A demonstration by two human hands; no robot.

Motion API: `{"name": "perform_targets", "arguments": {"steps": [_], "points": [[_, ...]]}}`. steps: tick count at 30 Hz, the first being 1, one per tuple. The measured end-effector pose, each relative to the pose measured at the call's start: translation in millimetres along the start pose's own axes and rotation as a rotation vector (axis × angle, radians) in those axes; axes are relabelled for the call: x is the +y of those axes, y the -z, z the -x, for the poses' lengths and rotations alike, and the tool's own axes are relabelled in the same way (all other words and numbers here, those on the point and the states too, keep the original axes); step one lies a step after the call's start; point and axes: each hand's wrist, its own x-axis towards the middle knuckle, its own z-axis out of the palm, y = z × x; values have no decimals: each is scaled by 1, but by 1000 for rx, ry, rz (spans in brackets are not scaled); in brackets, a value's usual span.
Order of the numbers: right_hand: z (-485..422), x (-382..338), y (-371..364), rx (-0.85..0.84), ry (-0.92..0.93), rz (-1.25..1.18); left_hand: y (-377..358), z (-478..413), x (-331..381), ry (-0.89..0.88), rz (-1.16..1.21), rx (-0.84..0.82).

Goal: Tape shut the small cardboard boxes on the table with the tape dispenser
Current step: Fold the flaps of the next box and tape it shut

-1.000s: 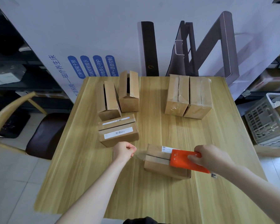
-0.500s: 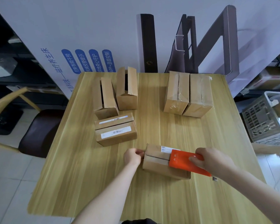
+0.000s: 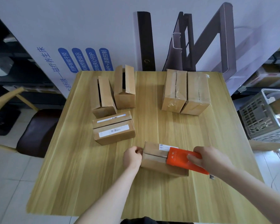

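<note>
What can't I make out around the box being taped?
Head view only:
- Clear tape on the near box: too transparent to trace.
- Whether the left hand holds a tape end at the box's left end: hidden by its curled fingers.
- Roll and blade of the orange tape dispenser: covered by its body and the right hand.
- Contents of the basket: cut off by the right edge.
- Print on the box's label: too small.
</note>
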Motion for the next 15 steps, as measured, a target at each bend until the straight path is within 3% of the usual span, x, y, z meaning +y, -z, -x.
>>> {"name": "perform_targets", "arguments": {"steps": [3,5,6,11,15], "points": [[2,0,-2,1,-7,-4,-3,17,10,-377,9,249],[4,1,-3,1,-13,-20,-19,29,20,-672,-68,225],[5,2,-5,4,-15,-29,-27,33,24,-739,-128,178],[11,0,-8,13,-27,-88,-41,30,13,-811,-426,43],[12,-22,-12,-30,11,-124,-16,8,-4,-924,-518,25]]}}
